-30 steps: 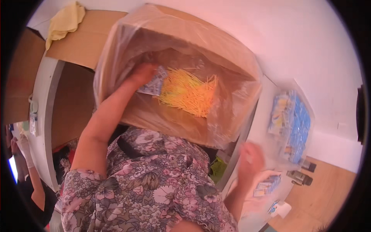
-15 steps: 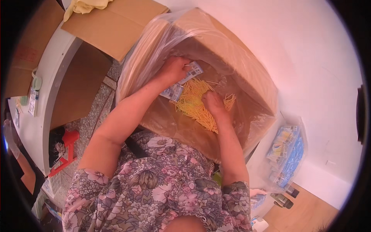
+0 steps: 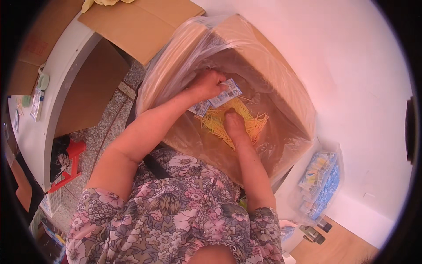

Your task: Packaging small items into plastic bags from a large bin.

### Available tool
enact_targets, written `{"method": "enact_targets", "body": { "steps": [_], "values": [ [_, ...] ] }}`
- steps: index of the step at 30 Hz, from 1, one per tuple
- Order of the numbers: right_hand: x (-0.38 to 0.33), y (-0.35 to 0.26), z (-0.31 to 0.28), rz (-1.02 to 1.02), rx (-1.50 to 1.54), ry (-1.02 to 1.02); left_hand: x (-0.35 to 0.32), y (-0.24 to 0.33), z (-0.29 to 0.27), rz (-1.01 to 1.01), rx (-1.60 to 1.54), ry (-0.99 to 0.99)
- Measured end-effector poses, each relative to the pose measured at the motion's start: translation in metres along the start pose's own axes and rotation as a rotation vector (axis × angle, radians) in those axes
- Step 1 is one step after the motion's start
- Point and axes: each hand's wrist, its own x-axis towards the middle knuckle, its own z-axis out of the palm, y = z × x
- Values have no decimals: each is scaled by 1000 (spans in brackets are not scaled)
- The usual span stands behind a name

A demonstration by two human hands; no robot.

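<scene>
My left hand (image 3: 208, 84) is closed on the edge of a small clear packet (image 3: 227, 93) with white and blue print. Another such packet (image 3: 200, 108) lies below it, beside the pile. Thin yellow sticks (image 3: 256, 124) lie in a loose heap inside a cardboard box lined with clear plastic (image 3: 184, 135). Over the heap, my right hand (image 3: 235, 124) has its fingers curled just below the held packet. Whatever those fingers grip is hidden from view.
A bag of blue-printed packets (image 3: 321, 182) stands right of the box against the white wall. At left are a white table (image 3: 66, 66), a cardboard flap (image 3: 145, 26) and a red plastic frame (image 3: 72, 163). Another person's arm (image 3: 22, 185) shows at the left rim.
My right hand has moved left across the heap, closer to the packet. The left hand still holds its packet, which now faces up more fully. The whole view has shifted slightly.
</scene>
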Motion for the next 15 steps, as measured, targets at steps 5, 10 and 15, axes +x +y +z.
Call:
{"method": "enact_targets", "body": {
  "steps": [5,10,15],
  "values": [
    [-9,22,6,-14,54,61,-1,12,-4,-147,-209,-132],
    [-13,22,-37,92,281,3,-1,-3,0,-99,-376,-310],
    [-28,24,-83,485,878,-9,-15,2,16,58,-459,-718]
  ]
}}
